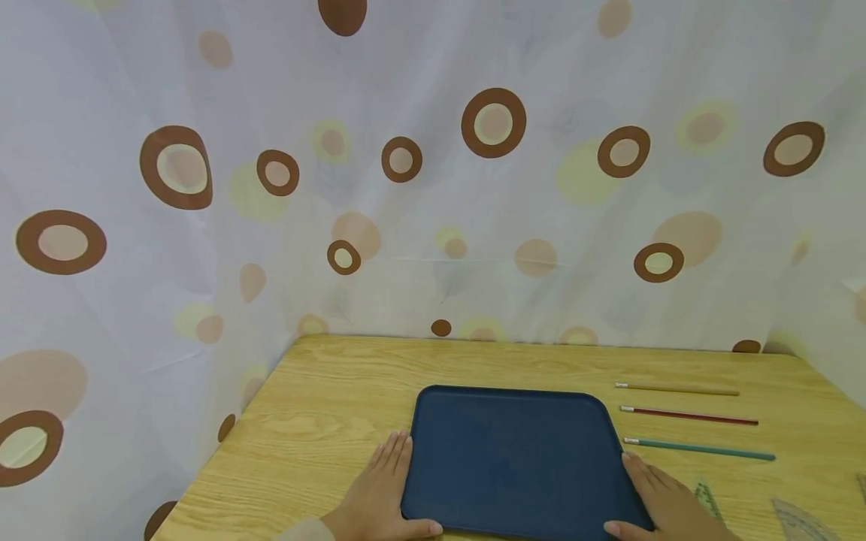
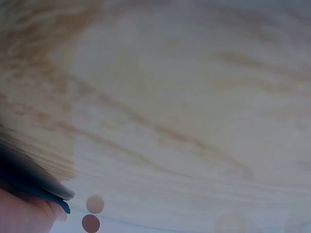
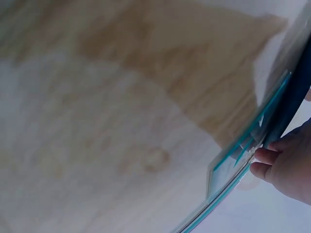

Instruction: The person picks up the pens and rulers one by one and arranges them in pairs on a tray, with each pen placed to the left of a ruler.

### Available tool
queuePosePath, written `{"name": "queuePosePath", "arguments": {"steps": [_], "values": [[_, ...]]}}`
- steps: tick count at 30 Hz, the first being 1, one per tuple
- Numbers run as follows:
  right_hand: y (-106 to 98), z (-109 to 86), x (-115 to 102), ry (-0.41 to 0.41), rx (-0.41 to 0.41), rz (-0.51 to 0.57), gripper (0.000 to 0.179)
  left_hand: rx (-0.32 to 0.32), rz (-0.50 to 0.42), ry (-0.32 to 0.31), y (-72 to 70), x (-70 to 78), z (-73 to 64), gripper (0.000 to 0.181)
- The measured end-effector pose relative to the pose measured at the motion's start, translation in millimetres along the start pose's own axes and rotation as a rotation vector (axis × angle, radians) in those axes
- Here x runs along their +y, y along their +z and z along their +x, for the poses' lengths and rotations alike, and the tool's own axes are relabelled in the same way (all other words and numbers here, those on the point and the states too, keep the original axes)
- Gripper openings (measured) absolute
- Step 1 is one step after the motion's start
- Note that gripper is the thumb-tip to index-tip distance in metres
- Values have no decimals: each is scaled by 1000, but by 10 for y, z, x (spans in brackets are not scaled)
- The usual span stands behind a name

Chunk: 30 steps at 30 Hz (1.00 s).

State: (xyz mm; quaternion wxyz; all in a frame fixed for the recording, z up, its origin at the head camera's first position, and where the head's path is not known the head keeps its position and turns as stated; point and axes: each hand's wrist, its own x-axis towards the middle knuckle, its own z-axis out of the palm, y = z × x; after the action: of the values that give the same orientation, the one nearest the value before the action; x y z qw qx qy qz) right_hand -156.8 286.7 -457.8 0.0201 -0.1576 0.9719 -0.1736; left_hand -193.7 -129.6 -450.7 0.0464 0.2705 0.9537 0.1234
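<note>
A dark blue rectangular tray (image 1: 517, 458) lies on the wooden table, between both hands in the head view. My left hand (image 1: 379, 492) rests along its left side with fingers straight, the thumb lying by the near left corner. On the opposite side, the fingers of my right hand (image 1: 666, 500) extend along the right edge, and its thumb reaches over the near right corner. In the left wrist view, part of the left hand (image 2: 26, 213) shows beside the tray's dark edge (image 2: 29, 172). The right wrist view shows the right hand (image 3: 291, 162) against the tray's side.
Right of the tray lie a tan pencil (image 1: 679, 388), a red pencil (image 1: 693, 415) and a green pencil (image 1: 704, 448), roughly parallel. Nearer are a green clear ruler-like piece (image 1: 707, 498) and a transparent protractor (image 1: 801, 520). A patterned curtain (image 1: 433, 188) hangs behind the table (image 1: 325, 421).
</note>
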Motion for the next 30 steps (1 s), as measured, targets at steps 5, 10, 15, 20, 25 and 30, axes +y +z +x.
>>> {"name": "queuePosePath", "arguments": {"steps": [5, 10, 15, 20, 25, 30], "values": [[-171, 23, -16, -1, -19, 40, 72, 1, 16, 0, 1, 0, 2, 114], [-332, 41, -56, 82, -5, 63, 69, -1, 17, -1, -4, 6, 2, 114], [-424, 24, -70, 54, 74, 135, 65, 1, 5, 7, -13, 12, -3, 113], [-447, 2, -59, 58, 148, 145, 67, 6, 7, 12, -22, 18, -2, 112], [-468, 2, -37, 43, 199, 160, 64, 6, 15, 16, -25, 18, 0, 112], [-501, 21, 12, 25, 245, 134, 64, -2, 15, 13, -51, 30, -8, 112]]}}
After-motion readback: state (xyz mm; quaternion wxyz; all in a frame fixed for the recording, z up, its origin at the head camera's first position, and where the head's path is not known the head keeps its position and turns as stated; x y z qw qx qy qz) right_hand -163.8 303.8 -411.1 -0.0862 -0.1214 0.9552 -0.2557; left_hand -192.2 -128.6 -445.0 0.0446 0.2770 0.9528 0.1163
